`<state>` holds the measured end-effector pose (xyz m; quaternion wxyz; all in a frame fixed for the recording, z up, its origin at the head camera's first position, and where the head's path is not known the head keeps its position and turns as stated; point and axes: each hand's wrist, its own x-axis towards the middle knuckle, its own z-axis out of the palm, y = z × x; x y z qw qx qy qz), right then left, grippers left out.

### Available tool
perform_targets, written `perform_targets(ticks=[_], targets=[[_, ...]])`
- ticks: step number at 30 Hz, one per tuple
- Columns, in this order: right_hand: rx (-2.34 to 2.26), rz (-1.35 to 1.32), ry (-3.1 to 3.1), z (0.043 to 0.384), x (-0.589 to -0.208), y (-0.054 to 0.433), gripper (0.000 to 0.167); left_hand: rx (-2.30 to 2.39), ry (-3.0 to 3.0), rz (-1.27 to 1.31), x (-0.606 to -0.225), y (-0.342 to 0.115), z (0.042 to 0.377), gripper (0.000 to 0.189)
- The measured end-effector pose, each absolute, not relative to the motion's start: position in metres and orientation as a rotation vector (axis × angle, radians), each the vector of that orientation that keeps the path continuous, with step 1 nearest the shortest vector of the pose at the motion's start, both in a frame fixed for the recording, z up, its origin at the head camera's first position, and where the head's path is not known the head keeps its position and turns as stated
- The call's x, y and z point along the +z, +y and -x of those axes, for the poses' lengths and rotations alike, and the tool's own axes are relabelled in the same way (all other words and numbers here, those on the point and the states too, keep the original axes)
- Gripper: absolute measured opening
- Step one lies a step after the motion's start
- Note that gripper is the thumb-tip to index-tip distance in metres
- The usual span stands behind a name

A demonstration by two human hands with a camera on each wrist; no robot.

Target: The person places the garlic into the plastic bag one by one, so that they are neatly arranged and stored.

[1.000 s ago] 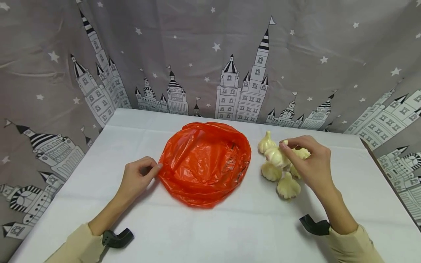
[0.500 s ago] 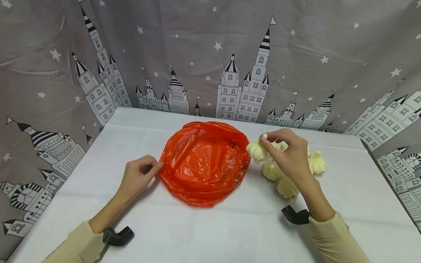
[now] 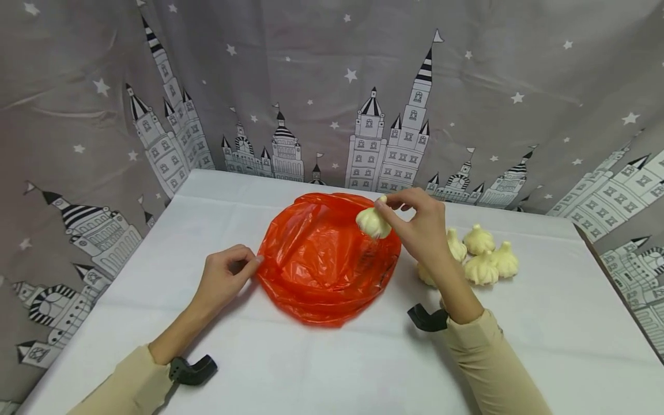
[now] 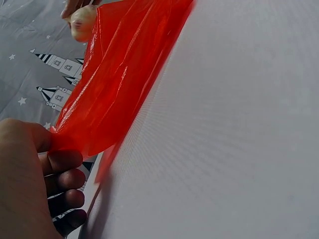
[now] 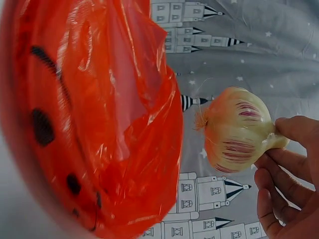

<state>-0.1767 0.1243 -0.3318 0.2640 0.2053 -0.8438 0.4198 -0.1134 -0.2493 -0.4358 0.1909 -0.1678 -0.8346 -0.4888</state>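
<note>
Pinching a garlic bulb [image 3: 371, 223] by its neck with the thumb and fingertips of the right hand [image 3: 421, 225], and holding it up at the far right of the red bag [image 3: 321, 253]! Showing purple streaks in the right wrist view, pointing the root end toward the bag, leaving a clear gap before the plastic. Gripping the left rim of the bag with the left hand [image 3: 225, 274], nipping the thin film between thumb and forefinger, curling the remaining fingers beneath. Turning the bag's round mouth upward, displaying dark marks on its right side. Spotting several loose bulbs [image 3: 481, 269] bunching to the right of the bag, partly hiding behind the right forearm [image 3: 457, 288]. Sporting one black wrist device [image 3: 194, 370] front-left of the bag and a second black wrist device [image 3: 427, 318] front-right. Resting the bag on a white tabletop [image 3: 311, 369], and backing it, beyond the bag, with a grey curtain [image 3: 306, 52] bearing castles and stars.
</note>
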Motion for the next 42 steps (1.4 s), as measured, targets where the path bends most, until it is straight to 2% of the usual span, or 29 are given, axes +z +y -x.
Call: perform_targets(ticks=[27,42], targets=[[1.194,-0.624,-2.173,0.213,-0.32,0.072,0.015,-1.342,-2.389,0.45,-0.436,-0.251,0.113,0.026],[1.169,-0.676,-2.313,0.221,-0.339,0.056,0.019,-1.332,-2.399,0.436,-0.435,-0.251,0.113,0.023]])
